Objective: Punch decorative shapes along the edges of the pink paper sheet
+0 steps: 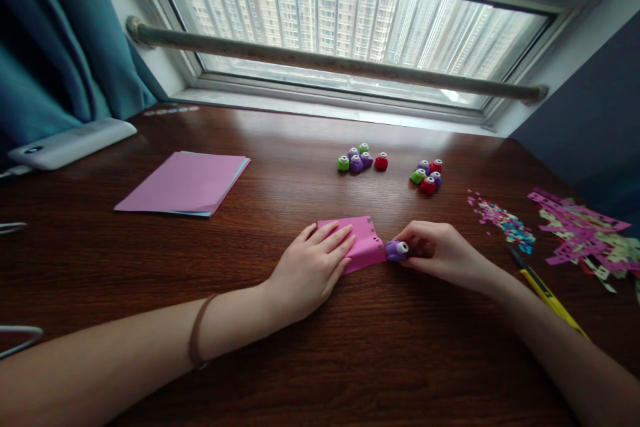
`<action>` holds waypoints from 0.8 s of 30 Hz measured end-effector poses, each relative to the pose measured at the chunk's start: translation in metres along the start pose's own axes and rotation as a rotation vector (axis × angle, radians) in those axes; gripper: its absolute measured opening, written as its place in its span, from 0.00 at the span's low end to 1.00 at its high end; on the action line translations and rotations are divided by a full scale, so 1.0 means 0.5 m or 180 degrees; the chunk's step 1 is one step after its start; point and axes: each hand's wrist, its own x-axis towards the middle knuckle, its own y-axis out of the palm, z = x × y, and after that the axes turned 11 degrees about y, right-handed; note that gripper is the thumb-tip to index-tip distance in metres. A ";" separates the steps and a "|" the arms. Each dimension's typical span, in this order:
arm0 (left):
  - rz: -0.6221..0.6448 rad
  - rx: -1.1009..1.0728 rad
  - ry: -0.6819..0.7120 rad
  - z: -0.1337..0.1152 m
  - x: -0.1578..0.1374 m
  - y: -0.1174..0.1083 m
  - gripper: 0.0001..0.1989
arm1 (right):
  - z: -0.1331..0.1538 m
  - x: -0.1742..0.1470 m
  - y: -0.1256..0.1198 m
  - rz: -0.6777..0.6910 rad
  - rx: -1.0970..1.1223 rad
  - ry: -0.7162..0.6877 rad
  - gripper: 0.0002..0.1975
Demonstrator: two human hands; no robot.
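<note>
A piece of bright pink paper [363, 250] lies on the table with small holes punched along its right edge. My left hand [310, 270] rests flat on its left part, fingers stretched out. At the paper's lower right corner, my right hand [440, 250] grips a purple craft punch [397, 251] with a white button on top. The punch meets the edge of the paper; whether the corner is inside its slot I cannot tell.
Craft punches in green, purple and red stand in two groups [356, 162] [428, 177] farther back. Left lies a stack of pink paper [190, 180]. Rightward are punched confetti [505, 221], a yellow utility knife [550, 297] and paper scraps [585, 230]. A white device [75, 143] sits far left.
</note>
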 end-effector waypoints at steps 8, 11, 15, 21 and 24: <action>-0.0046 -0.0015 -0.0001 0.000 -0.001 0.001 0.19 | 0.003 0.001 0.008 -0.0134 -0.0073 -0.0115 0.09; -0.0054 0.0077 0.0089 0.001 -0.001 0.002 0.19 | 0.006 0.001 0.006 -0.0087 -0.0045 -0.0141 0.09; -0.0050 0.0169 0.0143 0.001 -0.001 0.005 0.19 | 0.008 0.000 0.000 -0.0005 0.0004 -0.0151 0.09; 0.0000 0.0121 0.0060 0.000 -0.001 0.006 0.20 | 0.009 -0.002 -0.004 0.0079 0.0041 -0.0107 0.09; -0.0085 0.0074 -0.0016 0.001 -0.001 0.006 0.22 | 0.009 -0.002 -0.003 0.0096 0.0009 -0.0159 0.10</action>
